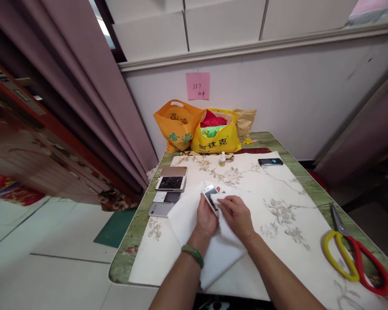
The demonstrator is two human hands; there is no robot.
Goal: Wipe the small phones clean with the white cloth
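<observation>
My left hand [208, 217] is closed around a white mobile phone [210, 193], held tilted above the table with its dark screen facing up. A green bangle [193, 255] circles the left wrist. My right hand [236, 215] pinches part of a white cloth [224, 256] and presses it against the phone's screen. The rest of the cloth hangs below both hands and spreads out over the floral sheet. Left of the hands lie a gold phone [173, 170], a white phone with a dark screen [170, 183], a keypad phone [167, 197] and a silver phone [161, 209], in a column.
A floral sheet [284, 232] covers most of the green table [126, 258]. Scissors [352, 254] lie at the right edge, a black phone [270, 162] at the far right. A small bottle [222, 159] stands before the yellow bag [216, 142] and orange bag [176, 129].
</observation>
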